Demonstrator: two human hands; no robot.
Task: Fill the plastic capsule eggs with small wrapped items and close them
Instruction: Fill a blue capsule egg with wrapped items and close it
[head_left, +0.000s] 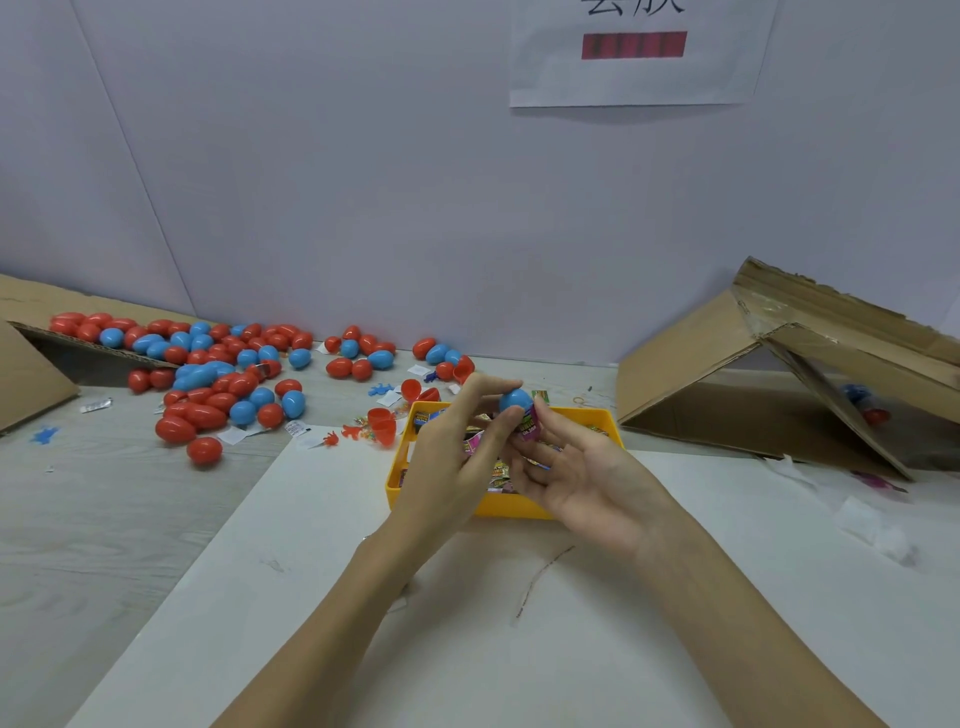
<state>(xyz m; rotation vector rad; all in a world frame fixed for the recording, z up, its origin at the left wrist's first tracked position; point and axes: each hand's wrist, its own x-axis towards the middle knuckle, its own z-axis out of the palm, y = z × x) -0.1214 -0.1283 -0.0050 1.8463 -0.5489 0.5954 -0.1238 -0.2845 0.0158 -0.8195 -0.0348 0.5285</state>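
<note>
My left hand (457, 447) pinches a blue capsule egg (515, 400) between thumb and fingers above the yellow tray (511, 506). My right hand (576, 467) lies palm up beside it and pinches a pink wrapped item (530, 423) right under the egg. The tray holds several more colourful wrapped items (498, 473). A pile of red and blue capsule eggs (218, 374) spreads over the table at the left. Several open red egg halves (384, 423) lie just left of the tray.
A tipped cardboard box (769, 374) stands at the right with a few eggs inside. Another cardboard box (31, 374) lies at the far left. A white sheet (467, 623) covers the table in front. Paper scraps and small plastic figures lie scattered around.
</note>
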